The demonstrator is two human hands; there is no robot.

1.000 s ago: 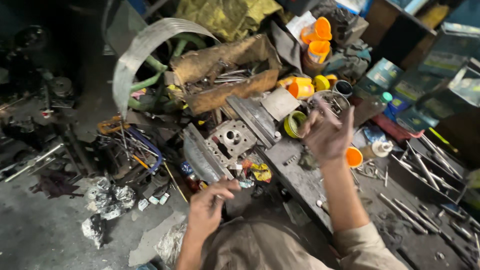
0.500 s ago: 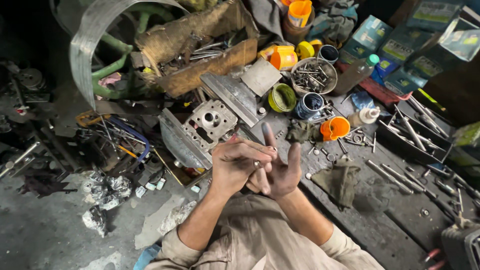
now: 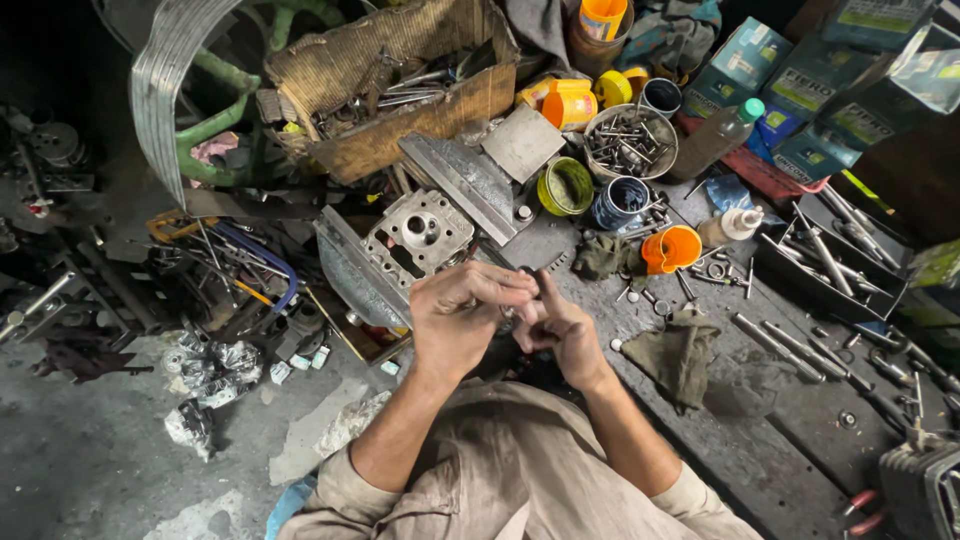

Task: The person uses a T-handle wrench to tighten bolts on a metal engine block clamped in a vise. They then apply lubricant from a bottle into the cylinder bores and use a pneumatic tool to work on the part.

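Small dark part, kind not discernible, pinched between both hands just above the near edge of the dark wooden work platform (image 3: 780, 440); mostly hidden by fingers. Judged light, rigid and probably oily, so best gripped by fingertips at its edges.

Left hand (image 3: 462, 318): fingers curled together over the part, clamped on it. Right hand (image 3: 562, 332): fingers closed against the left, one fingertip raised; pinching the same part.

Just beyond the hands: grey cast-metal cylinder head (image 3: 418, 232), propped against a flat steel plate (image 3: 460, 182).
Toward the platform's middle: olive rag (image 3: 678, 352), orange plastic cup (image 3: 671, 248), blue tin (image 3: 620, 202), green round tub (image 3: 565, 186).
Far edge: metal bowl of bolts (image 3: 630, 142), torn cardboard box of tools (image 3: 395, 85).
Right edge: black tray of long steel pins (image 3: 830, 255).
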